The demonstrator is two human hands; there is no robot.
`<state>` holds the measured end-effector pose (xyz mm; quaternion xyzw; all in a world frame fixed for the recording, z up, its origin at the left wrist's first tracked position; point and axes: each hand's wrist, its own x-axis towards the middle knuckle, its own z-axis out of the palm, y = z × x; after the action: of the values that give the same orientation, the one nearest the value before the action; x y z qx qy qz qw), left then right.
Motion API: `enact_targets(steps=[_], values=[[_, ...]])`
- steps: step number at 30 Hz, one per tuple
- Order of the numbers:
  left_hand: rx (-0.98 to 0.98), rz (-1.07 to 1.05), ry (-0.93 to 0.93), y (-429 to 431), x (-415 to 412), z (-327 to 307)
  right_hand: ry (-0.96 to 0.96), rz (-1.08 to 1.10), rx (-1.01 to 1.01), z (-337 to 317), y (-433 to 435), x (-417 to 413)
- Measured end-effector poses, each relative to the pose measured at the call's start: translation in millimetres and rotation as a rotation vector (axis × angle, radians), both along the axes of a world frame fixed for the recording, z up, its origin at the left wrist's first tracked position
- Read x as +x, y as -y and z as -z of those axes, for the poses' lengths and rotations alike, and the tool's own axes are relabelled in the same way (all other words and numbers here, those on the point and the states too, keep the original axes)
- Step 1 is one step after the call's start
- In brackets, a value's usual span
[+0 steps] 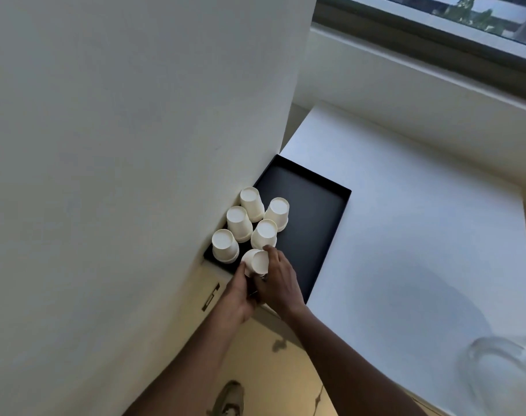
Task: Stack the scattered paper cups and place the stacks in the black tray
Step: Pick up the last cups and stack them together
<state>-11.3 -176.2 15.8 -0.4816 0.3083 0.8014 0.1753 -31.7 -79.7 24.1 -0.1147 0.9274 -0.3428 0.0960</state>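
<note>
Just below frame centre, left hand [240, 291] and right hand [281, 282] both close their grip round a paper cup stack [257, 262] at the lower-left corner of the black tray [312, 223], beside five upturned stacks [239, 223].

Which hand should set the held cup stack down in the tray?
Right, probably. The right hand grips the cup stack from over the black tray; the left hand holds it from the cramped wall side.

White tabletop [405, 235], flat, abutting a wall [135, 145] along its left edge. Black tray [315, 211] lies at the near left corner, against the wall. Clear, blurred object [501, 370] at the near right corner; kind cannot be told.
</note>
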Motion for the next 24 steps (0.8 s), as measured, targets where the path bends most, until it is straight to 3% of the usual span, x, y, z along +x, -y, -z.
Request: enact_targets(steps=[12, 24], values=[[0.049, 0.001, -0.006, 4.6, -5.7, 10.9, 0.106, 0.059, -0.020, 22.7, 8.0, -9.4], [-0.365, 0.044, 0.008, 2.7, 0.6, 21.4, 0.217, 0.141, -0.142, 40.3, 11.1, -9.0]])
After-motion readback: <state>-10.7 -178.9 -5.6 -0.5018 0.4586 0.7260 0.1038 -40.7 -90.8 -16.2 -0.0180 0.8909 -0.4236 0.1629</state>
